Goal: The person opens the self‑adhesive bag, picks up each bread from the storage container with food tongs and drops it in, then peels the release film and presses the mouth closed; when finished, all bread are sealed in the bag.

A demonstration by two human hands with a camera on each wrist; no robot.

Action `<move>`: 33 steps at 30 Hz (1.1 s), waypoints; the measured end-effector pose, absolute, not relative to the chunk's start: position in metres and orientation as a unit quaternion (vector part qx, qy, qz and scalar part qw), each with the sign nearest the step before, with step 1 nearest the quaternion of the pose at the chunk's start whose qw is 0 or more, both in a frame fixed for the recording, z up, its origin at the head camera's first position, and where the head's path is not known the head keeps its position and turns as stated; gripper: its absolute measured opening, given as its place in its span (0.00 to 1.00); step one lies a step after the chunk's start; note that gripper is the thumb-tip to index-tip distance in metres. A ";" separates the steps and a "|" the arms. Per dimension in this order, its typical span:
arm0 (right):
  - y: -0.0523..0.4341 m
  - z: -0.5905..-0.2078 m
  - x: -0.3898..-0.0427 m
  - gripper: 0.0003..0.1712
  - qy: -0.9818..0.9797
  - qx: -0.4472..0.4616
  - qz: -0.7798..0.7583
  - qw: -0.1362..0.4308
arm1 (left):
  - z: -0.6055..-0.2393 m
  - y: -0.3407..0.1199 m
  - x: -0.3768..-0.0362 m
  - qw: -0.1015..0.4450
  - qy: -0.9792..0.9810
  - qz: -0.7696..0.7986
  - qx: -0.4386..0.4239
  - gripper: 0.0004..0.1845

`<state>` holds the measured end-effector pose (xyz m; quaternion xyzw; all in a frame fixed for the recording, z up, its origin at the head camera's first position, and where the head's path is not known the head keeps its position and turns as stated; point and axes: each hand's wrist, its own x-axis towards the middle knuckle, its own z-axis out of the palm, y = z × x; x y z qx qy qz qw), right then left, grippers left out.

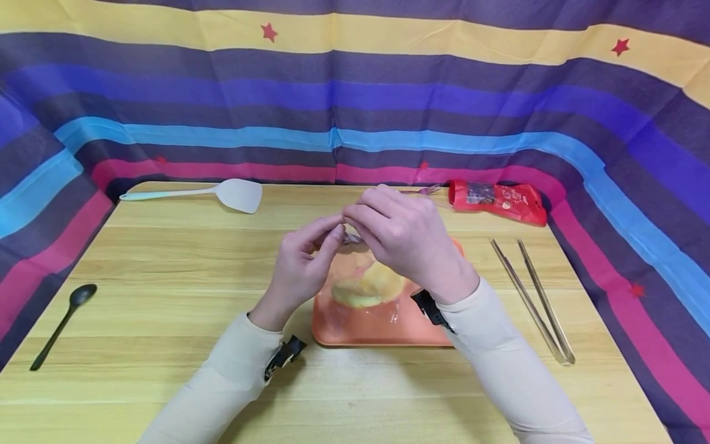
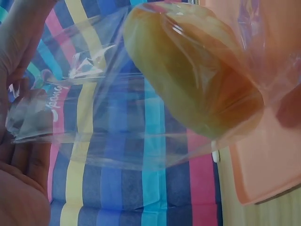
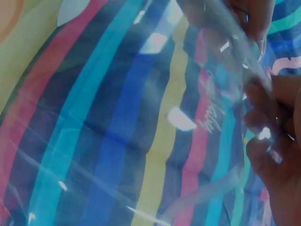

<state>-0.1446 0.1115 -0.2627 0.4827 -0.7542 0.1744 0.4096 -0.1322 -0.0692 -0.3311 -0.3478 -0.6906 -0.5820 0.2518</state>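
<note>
A clear plastic bag with a yellow bun inside hangs above an orange tray at the table's middle. My left hand and right hand both pinch the bag's top edge, fingertips meeting over the tray. The left wrist view shows the bun in the clear bag, with the tray behind and my fingers on the film. The right wrist view shows mostly stretched film and my fingers pinching it.
On the wooden table lie a pale spatula at the back left, a black spoon at the left, metal tongs at the right and a red packet at the back right. A striped cloth walls the table.
</note>
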 end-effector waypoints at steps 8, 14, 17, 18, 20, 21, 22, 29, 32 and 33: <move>0.113 -0.262 -0.144 0.06 -0.747 0.479 0.173 0.428 | -0.332 -0.068 -0.132 0.258 -0.695 -0.572 -0.352 0.14; 0.113 -0.267 -0.145 0.03 -0.748 0.462 0.197 0.434 | -0.331 -0.067 -0.132 0.261 -0.680 -0.588 -0.351 0.12; 0.113 -0.270 -0.146 0.02 -0.748 0.454 0.210 0.436 | -0.331 -0.064 -0.132 0.266 -0.672 -0.596 -0.350 0.12; 0.113 -0.271 -0.146 0.01 -0.748 0.452 0.213 0.437 | -0.331 -0.063 -0.132 0.267 -0.670 -0.598 -0.350 0.12; 0.113 -0.272 -0.147 0.01 -0.749 0.444 0.219 0.440 | -0.330 -0.062 -0.132 0.263 -0.663 -0.604 -0.355 0.12; 0.113 -0.273 -0.147 0.01 -0.750 0.437 0.224 0.443 | -0.330 -0.061 -0.132 0.257 -0.659 -0.610 -0.357 0.12; 0.114 -0.273 -0.147 0.01 -0.751 0.429 0.231 0.446 | -0.330 -0.061 -0.132 0.250 -0.655 -0.617 -0.359 0.12; 0.127 -0.273 -0.150 0.06 -0.754 0.341 0.323 0.459 | -0.333 -0.066 -0.132 0.243 -0.656 -0.635 -0.328 0.12; 0.133 -0.274 -0.151 0.05 -0.753 0.308 0.372 0.447 | -0.334 -0.068 -0.132 0.245 -0.658 -0.637 -0.318 0.11; 0.135 -0.274 -0.151 0.04 -0.753 0.297 0.386 0.442 | -0.335 -0.069 -0.133 0.245 -0.655 -0.640 -0.317 0.11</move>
